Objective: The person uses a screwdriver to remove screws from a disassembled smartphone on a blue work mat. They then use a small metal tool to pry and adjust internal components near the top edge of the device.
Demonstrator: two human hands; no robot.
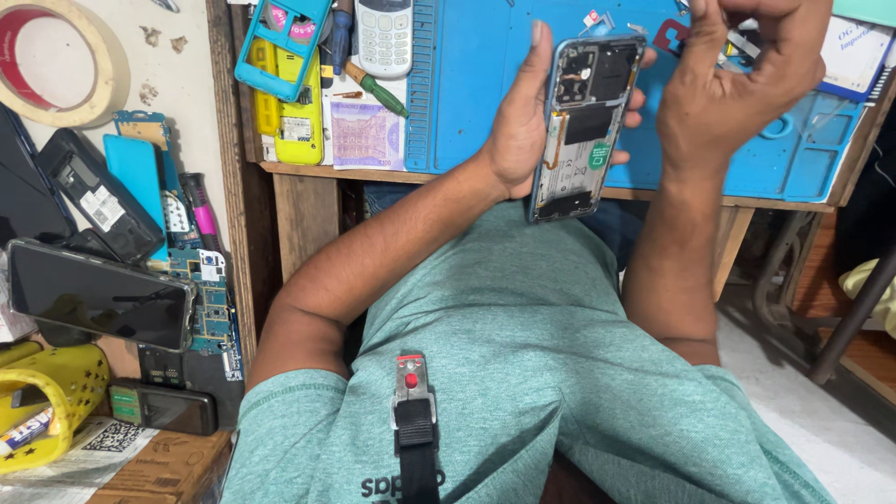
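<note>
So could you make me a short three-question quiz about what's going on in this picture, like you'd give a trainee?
1. True or false: the opened phone has its back cover off, with the inner parts showing.
2. Which hand holds the opened phone: A) left hand B) right hand C) both?
3. What colour is the work mat on the bench?

Key:
1. True.
2. A. The right hand is raised beside it, fingers curled, apart from the phone.
3. Blue.
</note>
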